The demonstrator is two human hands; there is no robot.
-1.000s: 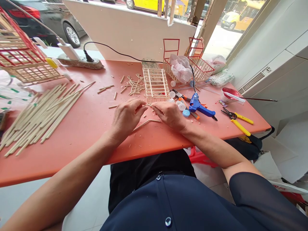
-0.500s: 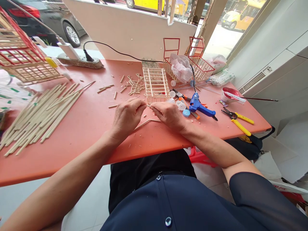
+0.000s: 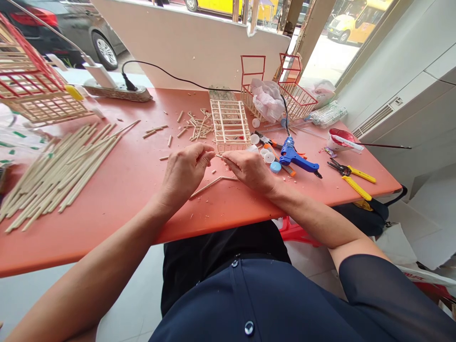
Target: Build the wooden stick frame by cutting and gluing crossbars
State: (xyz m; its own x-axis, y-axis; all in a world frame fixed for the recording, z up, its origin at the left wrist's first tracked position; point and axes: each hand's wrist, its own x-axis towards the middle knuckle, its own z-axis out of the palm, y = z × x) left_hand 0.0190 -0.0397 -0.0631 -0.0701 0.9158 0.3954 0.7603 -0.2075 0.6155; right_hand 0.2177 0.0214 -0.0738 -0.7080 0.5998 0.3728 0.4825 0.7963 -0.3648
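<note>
My right hand (image 3: pixel 250 170) pinches a short thin wooden stick (image 3: pixel 218 156) whose tip points left. Just left of that tip is my left hand (image 3: pixel 185 171), its fingers curled together; whether anything sits between them is too small to make out. Below the hands a bent thin stick (image 3: pixel 206 186) lies on the red table. Behind them stands a small frame of light wooden sticks (image 3: pixel 231 124). Short cut pieces (image 3: pixel 199 124) are scattered left of the frame.
Long sticks (image 3: pixel 60 171) are spread at the left. On the right lie a blue glue gun (image 3: pixel 297 159), yellow-handled pliers (image 3: pixel 351 176), bottle caps (image 3: pixel 275 167) and a red paint cup (image 3: pixel 340 140). A power strip (image 3: pixel 119 92) sits at the back left.
My left hand has drawn slightly left, away from the stick tip, and more of the bent stick shows. My right hand has stayed nearly still.
</note>
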